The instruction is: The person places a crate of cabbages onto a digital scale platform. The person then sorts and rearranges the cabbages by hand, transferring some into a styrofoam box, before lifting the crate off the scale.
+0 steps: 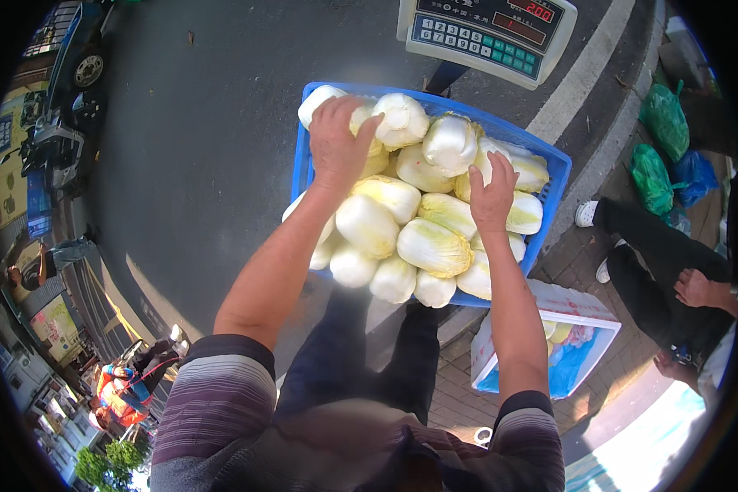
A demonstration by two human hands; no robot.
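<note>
A blue plastic crate [555, 161] heaped with pale napa cabbages stands before me. My left hand [338, 135] reaches over its far left corner, fingers spread on or just above a cabbage; whether it grips one I cannot tell. Beside those fingers lies a white cabbage [401, 120], base up. My right hand [495, 190] is over the right part of the heap, thumb and fingers apart, at a cabbage [489, 154] partly hidden behind it. A yellow-green cabbage [435, 246] rests nearer to me, between my forearms.
An electronic scale [483, 43] with lit digits stands beyond the crate. A white foam box [581, 320] with a blue liner is at the lower right. Green plastic bags [650, 178] lie on the pavement near a person in black trousers [646, 264]. Vehicles and people are at left.
</note>
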